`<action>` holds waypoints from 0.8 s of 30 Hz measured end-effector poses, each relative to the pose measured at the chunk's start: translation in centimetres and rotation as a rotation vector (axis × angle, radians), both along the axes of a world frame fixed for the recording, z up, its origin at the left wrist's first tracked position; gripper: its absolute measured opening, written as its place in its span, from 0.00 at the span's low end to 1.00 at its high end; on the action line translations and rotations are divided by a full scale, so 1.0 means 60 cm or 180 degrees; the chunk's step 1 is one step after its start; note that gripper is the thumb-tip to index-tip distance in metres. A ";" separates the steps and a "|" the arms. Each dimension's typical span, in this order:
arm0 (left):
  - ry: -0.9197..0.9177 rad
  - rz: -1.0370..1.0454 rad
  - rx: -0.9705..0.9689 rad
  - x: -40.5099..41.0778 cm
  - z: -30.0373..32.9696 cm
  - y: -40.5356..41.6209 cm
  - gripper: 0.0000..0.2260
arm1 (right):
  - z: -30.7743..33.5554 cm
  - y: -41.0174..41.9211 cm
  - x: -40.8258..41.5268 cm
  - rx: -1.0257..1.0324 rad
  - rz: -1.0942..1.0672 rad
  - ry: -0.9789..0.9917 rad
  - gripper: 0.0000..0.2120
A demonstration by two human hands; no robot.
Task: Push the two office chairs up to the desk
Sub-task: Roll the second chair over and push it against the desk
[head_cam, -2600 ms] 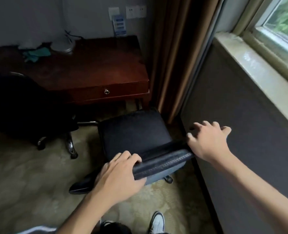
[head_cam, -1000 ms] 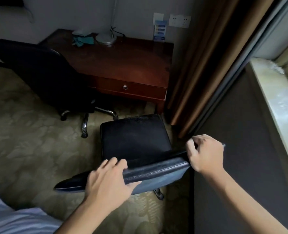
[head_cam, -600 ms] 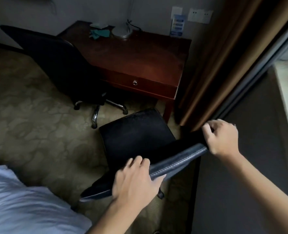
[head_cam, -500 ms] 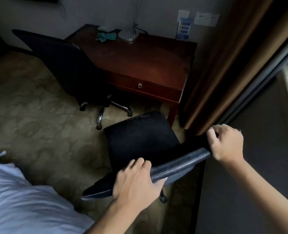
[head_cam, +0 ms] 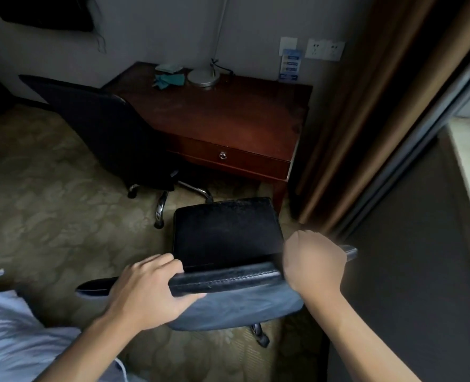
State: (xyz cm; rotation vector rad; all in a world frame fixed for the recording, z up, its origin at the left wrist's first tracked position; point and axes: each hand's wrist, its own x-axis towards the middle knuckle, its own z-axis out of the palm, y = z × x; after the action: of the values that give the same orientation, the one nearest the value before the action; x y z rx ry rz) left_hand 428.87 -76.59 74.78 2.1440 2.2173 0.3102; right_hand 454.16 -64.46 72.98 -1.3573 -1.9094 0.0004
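Observation:
A black office chair (head_cam: 225,232) stands right below me, its seat facing the dark red wooden desk (head_cam: 228,117). My left hand (head_cam: 148,293) grips the left part of the chair's backrest top edge. My right hand (head_cam: 312,264) is closed over the right part of the same edge. The seat's front edge lies just short of the desk's right front leg. A second black office chair (head_cam: 101,128) stands at the desk's left front, its back toward me and its chrome wheeled base showing beneath it.
Brown curtains (head_cam: 366,106) and a dark wall (head_cam: 410,257) under a windowsill close in on the right. White bedding (head_cam: 10,334) lies at the lower left. A teal cloth (head_cam: 170,79) and a round lamp base (head_cam: 202,78) sit on the desk. Patterned carpet covers the floor.
The chair I hold has swung so its backrest lies level before me, and my right hand has closed firmly over its top edge. My view has shifted right and back.

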 end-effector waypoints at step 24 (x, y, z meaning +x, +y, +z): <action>0.0008 -0.0600 -0.0314 -0.335 0.017 0.094 0.20 | -0.006 -0.037 -0.292 -0.0755 -0.0381 -0.0723 0.10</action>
State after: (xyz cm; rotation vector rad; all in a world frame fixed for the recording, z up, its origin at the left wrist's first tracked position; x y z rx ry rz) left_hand 408.78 -70.96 75.79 2.2779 1.9665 0.1855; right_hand 436.62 -66.67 72.64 -1.6908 -2.0621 0.0143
